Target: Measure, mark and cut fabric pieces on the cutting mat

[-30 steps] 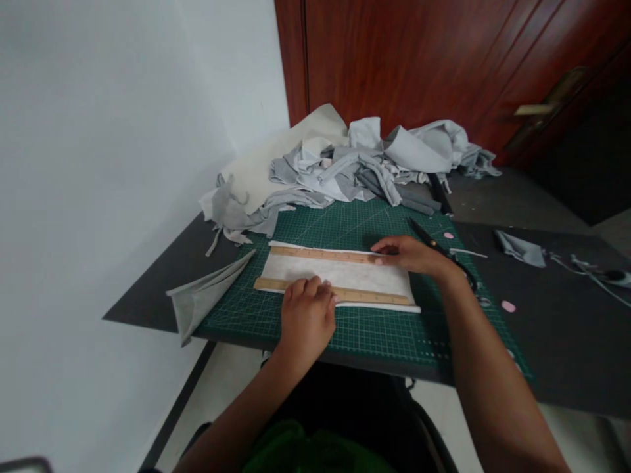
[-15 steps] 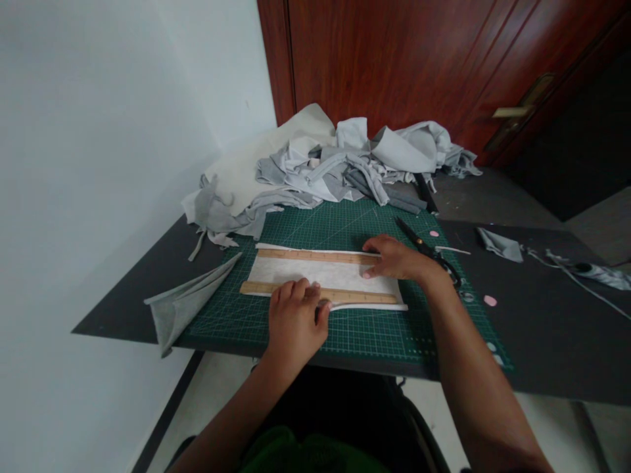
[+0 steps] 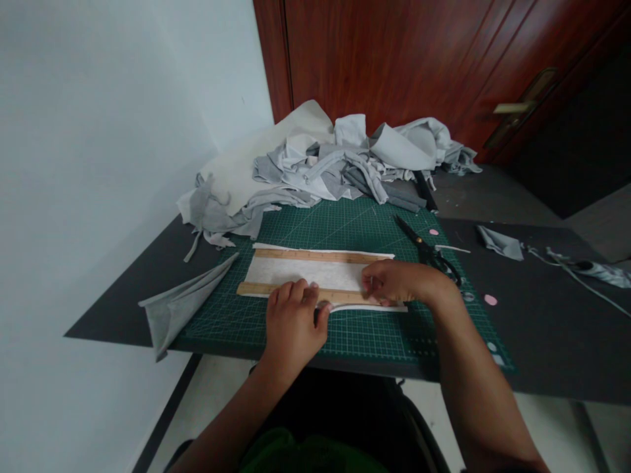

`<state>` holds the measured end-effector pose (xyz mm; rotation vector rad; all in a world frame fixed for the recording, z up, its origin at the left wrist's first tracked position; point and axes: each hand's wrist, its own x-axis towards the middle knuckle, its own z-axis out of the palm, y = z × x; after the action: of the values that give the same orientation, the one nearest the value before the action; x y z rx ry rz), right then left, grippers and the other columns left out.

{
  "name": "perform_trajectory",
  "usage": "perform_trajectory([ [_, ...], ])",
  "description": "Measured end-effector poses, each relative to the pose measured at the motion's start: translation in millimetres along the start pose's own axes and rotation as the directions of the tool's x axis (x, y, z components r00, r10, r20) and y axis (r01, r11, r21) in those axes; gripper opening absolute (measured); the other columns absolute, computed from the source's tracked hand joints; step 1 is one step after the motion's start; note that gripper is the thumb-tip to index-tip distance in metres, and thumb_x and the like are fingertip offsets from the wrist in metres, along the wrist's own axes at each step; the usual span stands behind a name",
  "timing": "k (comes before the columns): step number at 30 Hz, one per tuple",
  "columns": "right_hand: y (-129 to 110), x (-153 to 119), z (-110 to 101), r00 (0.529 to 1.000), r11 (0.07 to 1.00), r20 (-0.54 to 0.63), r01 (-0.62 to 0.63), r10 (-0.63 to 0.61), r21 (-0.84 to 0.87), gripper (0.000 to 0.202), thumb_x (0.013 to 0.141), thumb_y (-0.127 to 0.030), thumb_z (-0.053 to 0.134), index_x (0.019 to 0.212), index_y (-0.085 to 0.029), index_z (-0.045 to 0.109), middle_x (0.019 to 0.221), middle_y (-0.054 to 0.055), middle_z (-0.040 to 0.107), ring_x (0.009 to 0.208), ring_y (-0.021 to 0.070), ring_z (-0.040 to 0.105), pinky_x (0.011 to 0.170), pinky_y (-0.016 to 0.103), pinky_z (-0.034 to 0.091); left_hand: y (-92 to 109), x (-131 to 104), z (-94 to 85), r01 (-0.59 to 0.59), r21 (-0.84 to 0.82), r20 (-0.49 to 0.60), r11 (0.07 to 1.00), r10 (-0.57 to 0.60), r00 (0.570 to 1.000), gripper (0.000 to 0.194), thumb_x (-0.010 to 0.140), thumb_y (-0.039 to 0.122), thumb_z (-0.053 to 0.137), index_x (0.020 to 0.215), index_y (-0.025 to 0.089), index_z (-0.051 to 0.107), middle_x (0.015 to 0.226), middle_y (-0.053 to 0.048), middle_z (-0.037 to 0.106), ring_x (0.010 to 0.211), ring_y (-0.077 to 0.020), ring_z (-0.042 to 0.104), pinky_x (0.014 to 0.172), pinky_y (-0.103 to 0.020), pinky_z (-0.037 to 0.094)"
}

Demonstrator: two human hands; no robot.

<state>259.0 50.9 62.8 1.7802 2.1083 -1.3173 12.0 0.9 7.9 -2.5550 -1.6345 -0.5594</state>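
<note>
A white fabric strip (image 3: 315,273) lies flat on a green cutting mat (image 3: 365,338), with a wooden ruler along each long side. My left hand (image 3: 294,318) presses down on the near wooden ruler (image 3: 254,288), its thumb bent in at the fabric's near edge. Over the right part of that ruler, my right hand (image 3: 394,282) has its fingers curled inward; what is between them is hidden. Beyond both hands, the far wooden ruler (image 3: 315,254) rests near the fabric's back edge. Black scissors (image 3: 419,242) lie open-bladed to the right of it.
Crumpled grey and white fabric scraps (image 3: 315,167) are heaped at the back against the door (image 3: 394,59). A folded grey cloth (image 3: 182,305) overhangs the table's front left edge. Pink scraps (image 3: 490,300) and a small grey cloth piece (image 3: 500,243) lie at right.
My right hand has come toward me from the far ruler to the near one, and its fingers have curled in. My left hand stays in place on the near ruler.
</note>
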Motion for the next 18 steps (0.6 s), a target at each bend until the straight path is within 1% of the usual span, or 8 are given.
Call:
perform_trajectory([
  [1, -1.1, -1.6, 0.2, 0.999, 0.999, -0.006, -0.043, 0.043, -0.011, 0.015, 0.074, -0.013, 0.068, 0.087, -0.021, 0.065, 0.072, -0.001, 0.068, 0.062, 0.0165, 0.062, 0.053, 0.024, 0.038, 0.2, 0.2, 0.0, -0.003, 0.0, -0.002, 1.0, 0.003, 1.0, 0.031, 0.094, 0.037, 0.065, 0.117, 0.018, 0.072, 0.117, -0.011, 0.069, 0.11, -0.0336, 0.059, 0.095, -0.049, 0.047],
  [3, -3.7, -3.0, 1.5, 0.995, 0.99, -0.049, -0.09, 0.085, -0.107, 0.018, 0.072, -0.014, 0.073, 0.085, -0.021, 0.065, 0.075, 0.0, 0.07, 0.064, 0.018, 0.064, 0.053, 0.025, 0.037, 0.8, 1.0, -0.2, -0.008, 0.003, -0.008, 1.0, 0.008, 1.0, 0.029, 0.096, 0.038, 0.062, 0.115, 0.019, 0.072, 0.114, -0.011, 0.07, 0.109, -0.0333, 0.06, 0.095, -0.049, 0.047],
  [6, -7.6, -2.1, 4.2, 0.991, 0.956, -0.117, -0.101, 0.071, -0.277, 0.026, 0.066, -0.02, 0.082, 0.087, -0.022, 0.067, 0.086, 0.003, 0.073, 0.075, 0.0219, 0.067, 0.054, 0.026, 0.035, 1.4, 2.2, -0.1, -0.015, 0.016, -0.016, 1.0, 0.015, 1.0, 0.028, 0.098, 0.038, 0.06, 0.113, 0.018, 0.073, 0.112, -0.011, 0.07, 0.107, -0.0336, 0.06, 0.094, -0.049, 0.047],
  [8, -9.4, -0.9, 5.0, 0.991, 0.941, -0.122, -0.092, 0.055, -0.325, 0.03, 0.065, -0.023, 0.085, 0.089, -0.022, 0.068, 0.093, 0.004, 0.074, 0.083, 0.0235, 0.068, 0.056, 0.026, 0.035, 1.0, 2.9, 0.8, -0.023, 0.021, -0.022, 0.999, 0.024, 0.999, 0.028, 0.098, 0.038, 0.059, 0.113, 0.018, 0.073, 0.111, -0.011, 0.07, 0.106, -0.0337, 0.06, 0.094, -0.049, 0.047],
  [10, -10.1, 0.1, 4.9, 0.991, 0.937, -0.117, -0.093, 0.056, -0.338, 0.032, 0.065, -0.024, 0.086, 0.092, -0.023, 0.069, 0.095, 0.004, 0.074, 0.085, 0.0237, 0.068, 0.057, 0.026, 0.035, 0.2, 3.4, 2.2, -0.032, 0.023, -0.027, 0.999, 0.033, 0.999, 0.028, 0.099, 0.038, 0.058, 0.113, 0.018, 0.073, 0.112, -0.011, 0.069, 0.106, -0.0339, 0.06, 0.094, -0.049, 0.047],
  [13, -8.1, 1.2, 5.0, 0.991, 0.939, -0.12, -0.102, 0.066, -0.327, 0.034, 0.064, -0.025, 0.086, 0.093, -0.023, 0.068, 0.094, 0.004, 0.074, 0.084, 0.0235, 0.067, 0.057, 0.027, 0.035, -0.1, 3.1, 3.6, -0.028, 0.017, -0.029, 0.999, 0.028, 0.999, 0.029, 0.099, 0.038, 0.058, 0.115, 0.017, 0.073, 0.113, -0.012, 0.069, 0.107, -0.0343, 0.06, 0.095, -0.05, 0.046],
  [16, -0.3, 3.4, 8.3, 0.993, 0.951, -0.105, -0.085, 0.056, -0.298, 0.032, 0.064, -0.025, 0.084, 0.09, -0.023, 0.066, 0.093, 0.003, 0.073, 0.08, 0.0227, 0.066, 0.055, 0.027, 0.034, 1.9, 0.9, 1.8, 0.002, -0.003, -0.022, 1.0, -0.002, 1.0, 0.03, 0.098, 0.038, 0.061, 0.117, 0.017, 0.071, 0.114, -0.012, 0.069, 0.108, -0.0337, 0.06, 0.095, -0.05, 0.047],
  [18, 7.8, 6.7, 11.8, 0.992, 0.957, -0.119, -0.061, 0.028, -0.283, 0.029, 0.063, -0.023, 0.083, 0.086, -0.023, 0.065, 0.09, 0.002, 0.073, 0.077, 0.0217, 0.066, 0.055, 0.027, 0.034, 3.5, -1.0, -0.1, 0.012, -0.019, -0.014, 1.0, -0.012, 1.0, 0.029, 0.097, 0.038, 0.063, 0.118, 0.018, 0.071, 0.115, -0.012, 0.068, 0.109, -0.033, 0.059, 0.096, -0.049, 0.047],
])
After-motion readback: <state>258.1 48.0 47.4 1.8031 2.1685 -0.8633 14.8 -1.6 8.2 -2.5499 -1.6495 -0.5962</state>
